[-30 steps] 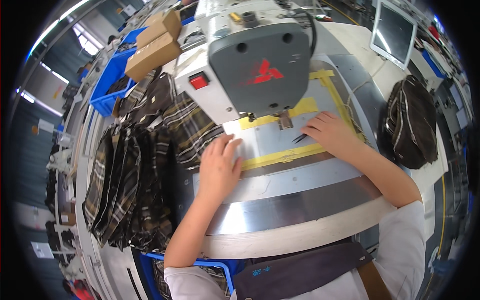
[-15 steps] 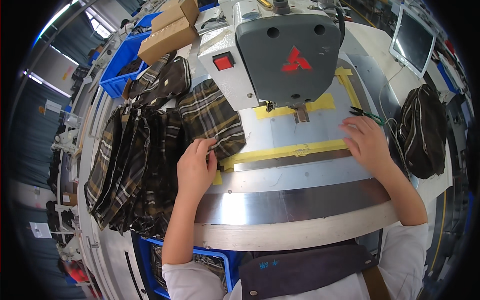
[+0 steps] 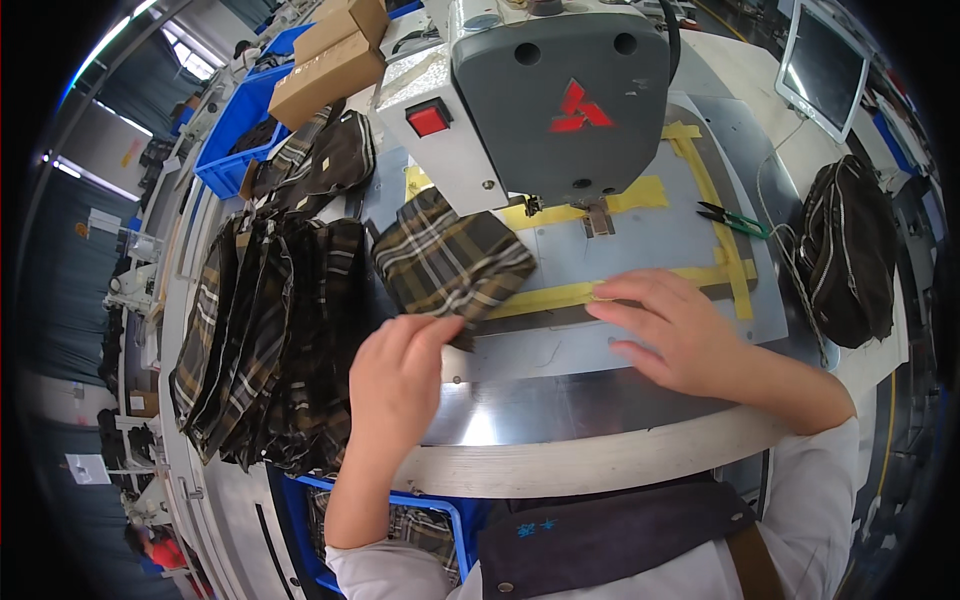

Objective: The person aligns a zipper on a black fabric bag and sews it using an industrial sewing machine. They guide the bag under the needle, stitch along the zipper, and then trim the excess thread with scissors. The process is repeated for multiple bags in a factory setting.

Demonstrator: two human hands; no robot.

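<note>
My left hand [image 3: 400,375] pinches the near corner of a plaid fabric piece [image 3: 450,255] in brown, black and white. The piece lies on the metal plate [image 3: 560,350], just left of the sewing machine's [image 3: 560,105] needle area. Over the plate, right of the fabric, my right hand [image 3: 680,335] holds nothing, thumb and fingers apart and pointing left. Beneath the machine head is a small metal presser foot [image 3: 598,220]. Green-handled thread snips [image 3: 735,220] rest on the plate's far right side.
Left of the plate hangs a thick pile of plaid pieces [image 3: 265,345], with a dark pouch [image 3: 342,150] behind it. A dark zippered bag [image 3: 850,255] and cord lie right. Farther back are cardboard boxes [image 3: 325,80], a blue bin [image 3: 215,165] and a screen [image 3: 825,70].
The plaid piece has slid right and nearer, away from the pile, with my left hand at its corner. My right hand has moved left and nearer, away from the snips.
</note>
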